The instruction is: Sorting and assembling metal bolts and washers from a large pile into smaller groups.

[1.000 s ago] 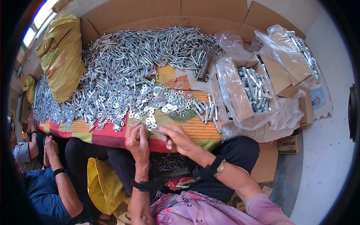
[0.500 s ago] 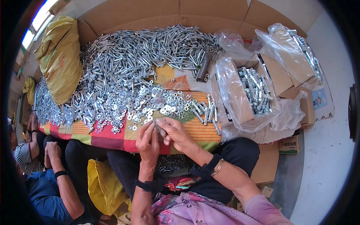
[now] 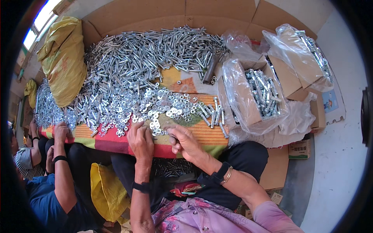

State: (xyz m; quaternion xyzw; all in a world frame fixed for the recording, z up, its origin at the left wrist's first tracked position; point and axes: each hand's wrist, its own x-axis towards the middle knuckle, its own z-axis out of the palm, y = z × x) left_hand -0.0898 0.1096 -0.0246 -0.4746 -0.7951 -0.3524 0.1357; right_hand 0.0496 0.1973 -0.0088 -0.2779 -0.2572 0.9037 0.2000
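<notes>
My left hand (image 3: 140, 143) is at the near edge of a spread of flat metal washers (image 3: 154, 126), its fingers bent and close together with the tips against the washers. What lies under those fingertips is hidden. To its right my right hand (image 3: 184, 142) is held just above the blanket's front, thumb and forefinger pinched together. Something small may be between them, too small to make out. Several assembled bolts (image 3: 213, 113) lie beyond my right hand, beside smaller ring washers (image 3: 190, 105). A large heap of metal bolts or pins (image 3: 155, 50) covers the far side.
An open cardboard box (image 3: 248, 110) of bolts, lined with plastic, stands at right; another box (image 3: 299, 75) is behind it. A checked blanket (image 3: 116, 145) lies under the parts. A yellow sack (image 3: 64, 62) rests at left. A co-worker's hand (image 3: 61, 132) touches the left end.
My hands have parted: the left moved left and down to the washers, while the right stays pinched nearly in place. The co-worker's hand at left has moved up to the blanket edge.
</notes>
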